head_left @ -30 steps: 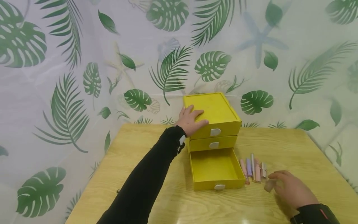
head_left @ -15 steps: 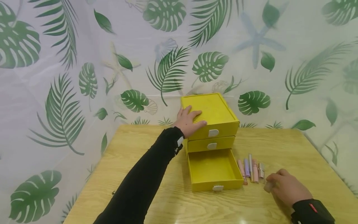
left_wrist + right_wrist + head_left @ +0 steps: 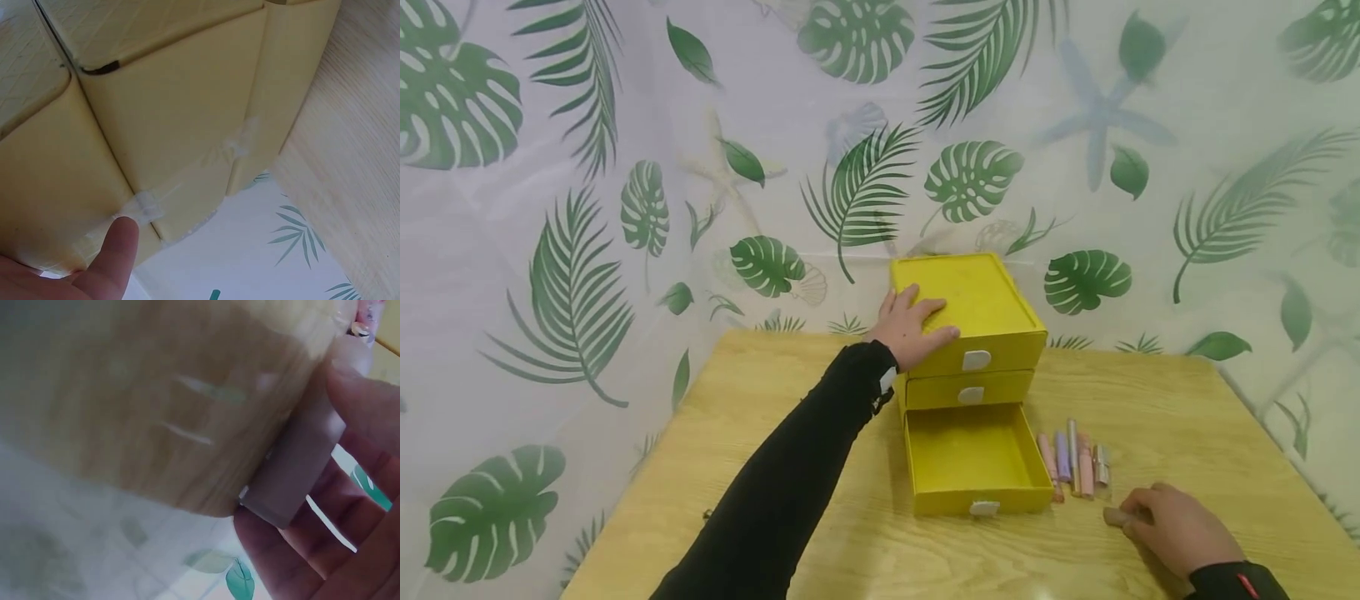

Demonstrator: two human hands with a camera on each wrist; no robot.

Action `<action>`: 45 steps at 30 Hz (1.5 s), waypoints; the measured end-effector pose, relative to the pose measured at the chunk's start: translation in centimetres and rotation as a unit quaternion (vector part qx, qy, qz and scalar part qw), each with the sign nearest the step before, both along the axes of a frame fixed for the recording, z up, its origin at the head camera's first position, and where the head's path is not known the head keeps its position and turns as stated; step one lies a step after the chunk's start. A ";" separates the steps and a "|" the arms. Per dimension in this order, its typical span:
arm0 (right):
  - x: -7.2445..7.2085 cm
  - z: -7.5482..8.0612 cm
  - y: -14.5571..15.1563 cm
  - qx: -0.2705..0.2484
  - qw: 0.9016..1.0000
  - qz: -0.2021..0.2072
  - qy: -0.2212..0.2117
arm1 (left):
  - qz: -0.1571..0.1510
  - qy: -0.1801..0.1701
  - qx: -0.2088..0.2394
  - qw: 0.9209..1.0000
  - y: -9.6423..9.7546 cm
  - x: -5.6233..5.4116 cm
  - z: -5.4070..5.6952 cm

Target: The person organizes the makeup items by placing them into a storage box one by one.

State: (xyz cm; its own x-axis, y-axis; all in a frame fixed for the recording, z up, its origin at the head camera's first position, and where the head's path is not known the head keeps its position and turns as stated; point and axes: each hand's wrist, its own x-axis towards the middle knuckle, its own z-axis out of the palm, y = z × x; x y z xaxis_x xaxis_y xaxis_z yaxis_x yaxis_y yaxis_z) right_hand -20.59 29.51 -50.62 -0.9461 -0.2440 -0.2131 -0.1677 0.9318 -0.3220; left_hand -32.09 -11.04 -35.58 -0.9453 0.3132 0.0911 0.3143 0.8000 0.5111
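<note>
A yellow cabinet (image 3: 970, 292) of three drawers stands on the table, its bottom drawer (image 3: 947, 502) pulled out with a bare inside. My left hand (image 3: 912, 331) rests with spread fingers on the cabinet's top left edge; in the left wrist view one finger (image 3: 119, 250) touches its taped side. Between thumb and fingers my right hand (image 3: 1183, 529) pinches a short mauve-brown tube (image 3: 297, 462), perhaps a lipstick, low over the table right of the drawer. Beside the drawer lie a lilac tube (image 3: 1062, 456), a slim silver tube (image 3: 1073, 462) and several pinkish cosmetic tubes (image 3: 1086, 473).
The wood-grain table (image 3: 1180, 417) reaches back to a leaf-patterned curtain (image 3: 865, 192) right behind the cabinet. White tabs (image 3: 976, 360) serve as drawer pulls. A small dark spot (image 3: 707, 515) shows on the table beside my left sleeve.
My right hand, with the mauve-brown tube, has come slightly lower and nearer to me. My left hand stays on the cabinet, and the head view has shifted a little.
</note>
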 end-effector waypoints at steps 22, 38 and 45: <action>3.1 1.8 -4.1 -0.057 0.997 -0.030 -0.033 | 0.005 0.002 0.004 1.000 0.2 -0.1 -0.1; 3.0 5.3 -10.7 -0.119 0.979 0.076 0.144 | 0.005 0.004 0.007 1.000 0.4 -0.1 -0.1; 2.3 4.9 -13.1 -0.120 0.973 0.099 0.170 | 0.014 0.005 0.005 1.000 0.2 -0.1 -0.1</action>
